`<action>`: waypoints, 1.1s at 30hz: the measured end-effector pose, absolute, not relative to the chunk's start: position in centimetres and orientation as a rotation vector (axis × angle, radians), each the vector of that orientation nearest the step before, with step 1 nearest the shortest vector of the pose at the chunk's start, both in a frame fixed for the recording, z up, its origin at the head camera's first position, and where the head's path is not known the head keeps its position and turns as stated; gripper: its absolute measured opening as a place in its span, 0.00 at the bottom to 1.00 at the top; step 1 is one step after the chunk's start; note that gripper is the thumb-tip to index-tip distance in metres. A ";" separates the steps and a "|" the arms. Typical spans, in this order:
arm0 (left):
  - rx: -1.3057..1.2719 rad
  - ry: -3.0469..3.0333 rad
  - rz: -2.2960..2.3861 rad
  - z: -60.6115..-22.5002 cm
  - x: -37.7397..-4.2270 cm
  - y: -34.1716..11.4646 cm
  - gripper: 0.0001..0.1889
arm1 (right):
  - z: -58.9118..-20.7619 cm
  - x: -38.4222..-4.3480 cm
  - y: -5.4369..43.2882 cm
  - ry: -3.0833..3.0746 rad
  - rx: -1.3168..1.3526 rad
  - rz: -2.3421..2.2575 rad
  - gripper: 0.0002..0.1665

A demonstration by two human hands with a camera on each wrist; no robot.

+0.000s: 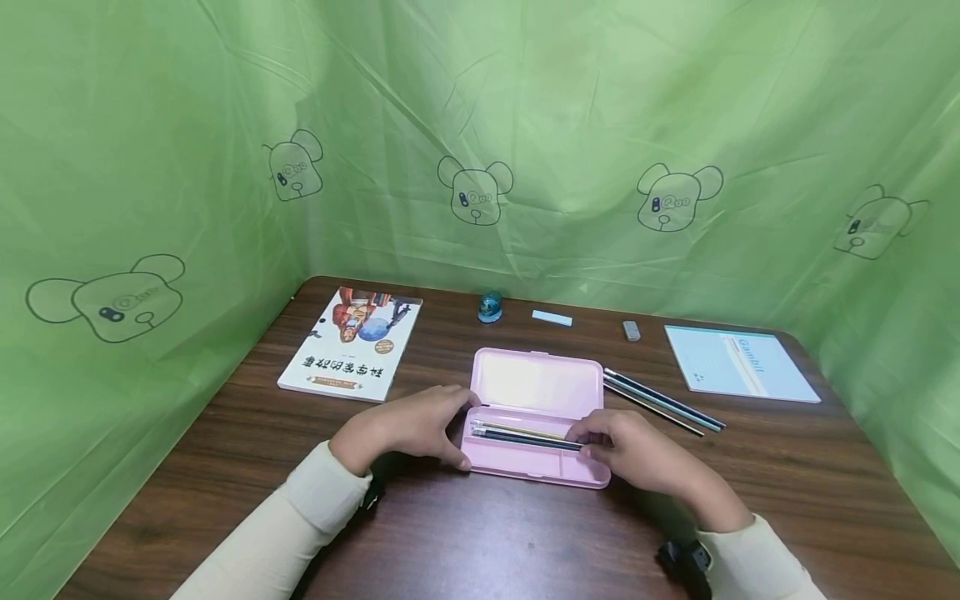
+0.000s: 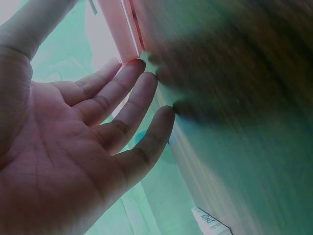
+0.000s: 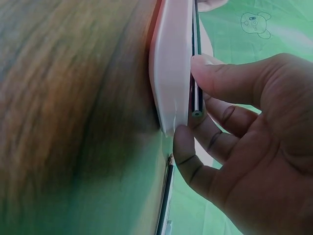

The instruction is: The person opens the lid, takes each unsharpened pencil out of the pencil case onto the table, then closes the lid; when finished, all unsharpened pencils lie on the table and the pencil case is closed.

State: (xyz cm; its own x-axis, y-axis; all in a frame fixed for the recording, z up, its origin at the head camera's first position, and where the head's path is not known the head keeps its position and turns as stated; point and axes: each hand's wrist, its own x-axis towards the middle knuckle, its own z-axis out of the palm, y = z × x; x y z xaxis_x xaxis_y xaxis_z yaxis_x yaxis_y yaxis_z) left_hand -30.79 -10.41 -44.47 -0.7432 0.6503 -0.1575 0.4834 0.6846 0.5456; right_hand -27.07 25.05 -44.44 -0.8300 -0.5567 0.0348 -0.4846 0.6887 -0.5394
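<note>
A pink pencil case (image 1: pixel 506 462) lies on the table with its lid (image 1: pixel 537 383) laid back. My right hand (image 1: pixel 637 450) pinches a dark pencil (image 3: pixel 197 100) near its end, thumb on one side and fingers behind it. That pencil lies over the case beside a yellowish pencil (image 1: pixel 517 429), their far ends toward the left. At the case's left end, my left hand (image 1: pixel 412 423) is spread, thumb at the front corner and fingertips at the back corner near the hinge. Its fingers (image 2: pixel 129 110) are loosely bent in the left wrist view.
Several more pencils (image 1: pixel 667 400) lie right of the case. Behind it are a blue sharpener (image 1: pixel 490 308), a pale blue strip (image 1: pixel 552 318) and a small grey block (image 1: pixel 632 331). A book (image 1: pixel 352 350) lies at left, a light blue notebook (image 1: pixel 738 364) at right. Green cloth surrounds the table.
</note>
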 end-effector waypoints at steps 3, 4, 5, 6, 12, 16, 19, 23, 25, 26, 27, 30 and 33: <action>0.895 2.559 0.691 -44.5 -30.8 -10.4 0.44 | -44.3 -27.1 25.0 2.760 -0.856 -0.827 0.16; 0.897 2.558 0.692 -44.5 -30.8 -10.4 0.44 | -44.3 -27.1 25.0 2.760 -0.854 -0.825 0.16; 0.899 2.556 0.695 -44.5 -30.8 -10.4 0.44 | -44.3 -27.1 25.0 2.759 -0.852 -0.826 0.16; 0.896 2.556 0.694 -44.5 -30.8 -10.4 0.44 | -44.3 -27.1 25.1 2.756 -0.850 -0.829 0.16; 0.884 2.555 0.685 -44.4 -30.7 -10.4 0.44 | -44.0 -27.1 25.5 2.775 -0.852 -0.817 0.15; 0.871 2.548 0.693 -44.4 -30.8 -10.3 0.43 | -43.1 -27.0 26.0 2.794 -0.826 -0.811 0.14; 0.867 2.546 0.695 -44.4 -30.8 -10.3 0.44 | -42.4 -26.9 26.4 2.802 -0.798 -0.820 0.14; 0.869 2.549 0.690 -44.4 -30.9 -10.4 0.44 | -41.6 -27.0 27.3 2.834 -0.768 -0.845 0.13; 0.873 2.549 0.691 -44.5 -30.9 -10.4 0.44 | -41.3 -27.1 28.0 2.853 -0.755 -0.866 0.13; 0.875 2.550 0.690 -44.5 -30.9 -10.4 0.44 | -41.2 -27.2 28.3 2.864 -0.743 -0.871 0.14; 0.877 2.550 0.690 -44.5 -30.9 -10.4 0.44 | -41.1 -27.2 28.7 2.876 -0.732 -0.876 0.14; 0.879 2.549 0.689 -44.5 -30.9 -10.4 0.44 | -40.7 -27.4 29.9 2.906 -0.686 -0.875 0.15; 0.876 2.546 0.690 -44.4 -30.9 -10.4 0.44 | -40.4 -27.6 31.1 2.928 -0.625 -0.862 0.15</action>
State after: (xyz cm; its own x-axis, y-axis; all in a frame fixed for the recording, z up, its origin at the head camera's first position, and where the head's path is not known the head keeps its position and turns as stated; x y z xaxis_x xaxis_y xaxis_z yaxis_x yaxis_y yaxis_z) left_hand -30.88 -10.36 -44.43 -0.7430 0.6467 -0.1725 0.4710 0.6883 0.5517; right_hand -27.62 31.10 -40.43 -0.9191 -0.3844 0.0866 -0.3699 0.7662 -0.5254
